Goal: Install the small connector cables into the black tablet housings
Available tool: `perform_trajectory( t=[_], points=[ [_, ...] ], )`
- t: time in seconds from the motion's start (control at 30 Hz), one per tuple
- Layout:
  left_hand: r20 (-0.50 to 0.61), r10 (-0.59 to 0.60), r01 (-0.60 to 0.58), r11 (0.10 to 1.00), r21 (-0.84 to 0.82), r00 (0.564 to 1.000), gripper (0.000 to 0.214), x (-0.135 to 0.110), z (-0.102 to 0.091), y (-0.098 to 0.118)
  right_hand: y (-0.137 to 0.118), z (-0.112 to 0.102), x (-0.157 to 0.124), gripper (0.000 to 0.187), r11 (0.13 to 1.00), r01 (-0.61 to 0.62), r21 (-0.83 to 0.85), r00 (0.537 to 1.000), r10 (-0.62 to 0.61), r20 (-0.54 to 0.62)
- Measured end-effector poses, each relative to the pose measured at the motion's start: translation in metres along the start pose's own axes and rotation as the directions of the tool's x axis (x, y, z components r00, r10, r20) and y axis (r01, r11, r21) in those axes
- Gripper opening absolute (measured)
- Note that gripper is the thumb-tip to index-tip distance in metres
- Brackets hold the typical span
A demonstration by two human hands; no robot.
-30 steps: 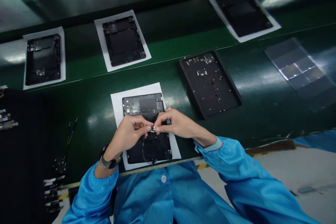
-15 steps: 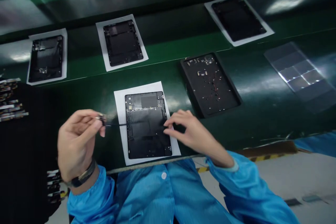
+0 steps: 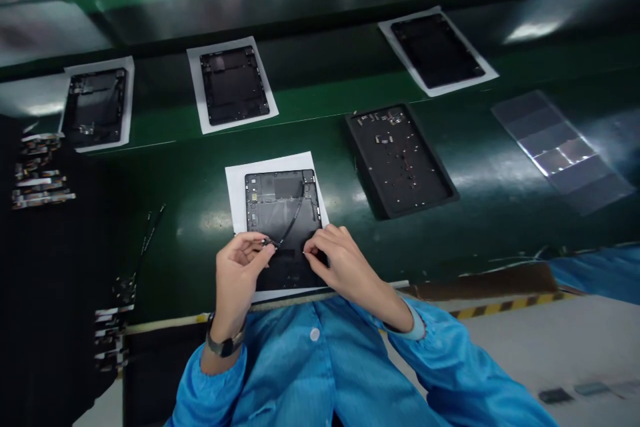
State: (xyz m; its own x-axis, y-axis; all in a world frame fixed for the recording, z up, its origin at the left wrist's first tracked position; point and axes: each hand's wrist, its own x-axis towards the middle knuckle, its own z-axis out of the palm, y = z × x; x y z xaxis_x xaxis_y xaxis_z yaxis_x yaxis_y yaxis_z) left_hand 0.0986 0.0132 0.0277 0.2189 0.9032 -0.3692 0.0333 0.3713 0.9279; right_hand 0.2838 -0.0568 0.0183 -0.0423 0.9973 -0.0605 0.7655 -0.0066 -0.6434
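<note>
An open black tablet shell (image 3: 283, 210) lies on a white sheet (image 3: 236, 181) at the near edge of the green bench. My left hand (image 3: 239, 275) pinches one end of a thin black cable (image 3: 293, 219) that runs diagonally up across the shell. My right hand (image 3: 336, 261) rests on the shell's lower right part, fingers curled and pinched; what they hold is too small to make out. Both sleeves are blue.
A black tray (image 3: 400, 160) with small parts sits right of the shell. Three more shells on white sheets (image 3: 233, 85) (image 3: 96, 107) (image 3: 436, 50) lie on the belt behind. Stacked small parts (image 3: 40, 170) sit on a dark surface left. A clear film (image 3: 560, 143) lies right.
My left hand, out to the left with the cable half a second ago, has come back over the shell. The cable now lies across the shell. My right hand shifted slightly left.
</note>
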Motion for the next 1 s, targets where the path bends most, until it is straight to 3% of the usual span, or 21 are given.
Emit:
perform_trajectory(
  t=[0.17, 0.4, 0.7, 1.0],
  points=[
    [0.114, -0.105, 0.105, 0.994, 0.01, 0.988, 0.029, -0.003, 0.018, -0.009, 0.0, -0.001, -0.003, 0.015, 0.988, -0.042, 0.148, 0.998, 0.049, -0.042],
    [0.204, -0.143, 0.151, 0.988, -0.028, 0.968, 0.022, 0.002, 0.029, -0.011, 0.005, -0.008, -0.005, 0.011, 0.909, -0.136, 0.395, 0.991, 0.121, 0.063],
    [0.243, -0.177, 0.176, 0.984, 0.027, 0.954, 0.019, 0.005, 0.026, -0.005, 0.008, -0.014, -0.001, 0.012, 0.886, -0.157, 0.436, 0.984, 0.104, 0.143],
    [0.264, -0.199, 0.194, 0.98, 0.044, 0.944, 0.022, 0.005, 0.026, -0.005, 0.014, -0.016, -0.001, 0.012, 0.889, -0.117, 0.444, 0.987, 0.054, 0.153]
  ],
)
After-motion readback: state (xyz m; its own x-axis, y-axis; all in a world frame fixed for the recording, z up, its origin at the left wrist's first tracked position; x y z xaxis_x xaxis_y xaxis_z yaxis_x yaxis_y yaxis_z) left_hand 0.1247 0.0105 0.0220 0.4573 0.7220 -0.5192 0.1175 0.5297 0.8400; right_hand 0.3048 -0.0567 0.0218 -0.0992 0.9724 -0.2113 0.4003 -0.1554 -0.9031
